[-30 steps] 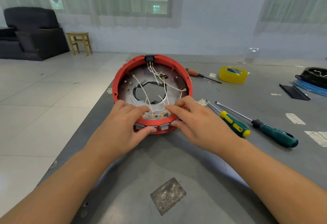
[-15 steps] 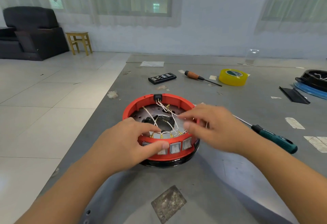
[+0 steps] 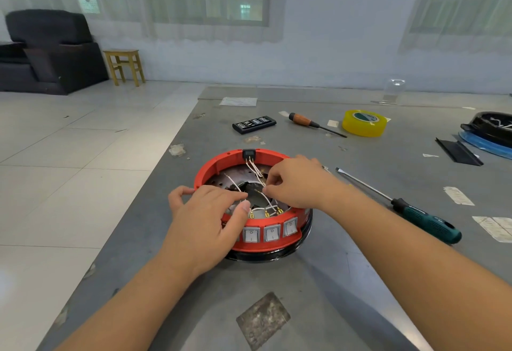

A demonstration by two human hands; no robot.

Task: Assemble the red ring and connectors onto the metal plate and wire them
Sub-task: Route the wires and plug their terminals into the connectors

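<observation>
A red ring (image 3: pixel 221 163) lies flat on the grey table, seated over a metal plate (image 3: pixel 221 181) with a black base under it. Three white rocker switches (image 3: pixel 271 233) face me on its near wall, and a black connector (image 3: pixel 248 154) sits in the far wall. White wires (image 3: pixel 267 201) with gold terminals run across the inside. My left hand (image 3: pixel 205 220) grips the ring's near-left wall, thumb over the rim by a terminal. My right hand (image 3: pixel 296 181) reaches into the ring from the right and pinches a white wire near the plate's centre hole.
A green-handled screwdriver (image 3: pixel 426 221) lies right of the ring. Farther back are a black bit case (image 3: pixel 254 124), a wooden-handled screwdriver (image 3: pixel 302 120) and a yellow tape roll (image 3: pixel 363 123). A black and blue part (image 3: pixel 487 131) sits at the right edge. The table's left edge (image 3: pixel 155 184) drops to tiled floor.
The ring was tilted up toward me a second ago; now it lies flat on the table. My right hand has moved from the near rim into the ring and pinched a wire.
</observation>
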